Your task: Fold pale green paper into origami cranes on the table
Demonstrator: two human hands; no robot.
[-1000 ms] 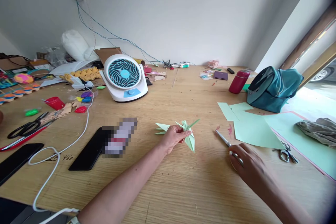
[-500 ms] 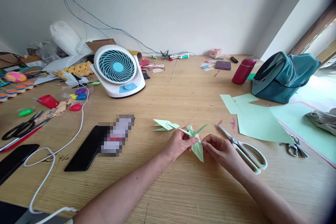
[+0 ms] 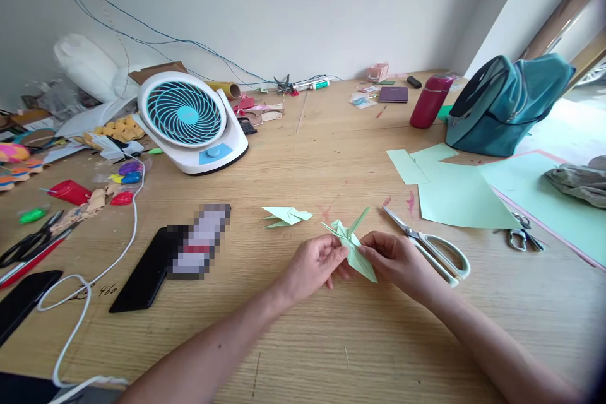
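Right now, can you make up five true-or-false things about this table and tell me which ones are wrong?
1. The left hand and right hand both hold a folded green paper. True.
2. White-handled scissors are in the right hand. False: the scissors lie on the table.
3. Another folded green piece lies on the table. True.
4. The fan is all red. False: the fan is white and blue.
5. A dark red bottle is beside the teal bag. True.

A yellow tube lies just behind the fan. Left of the fan and farther back is a white sack; left of it and nearer, a red cup. Well to the fan's right are a purple notebook, a red bottle and, farthest from it, a teal bag.
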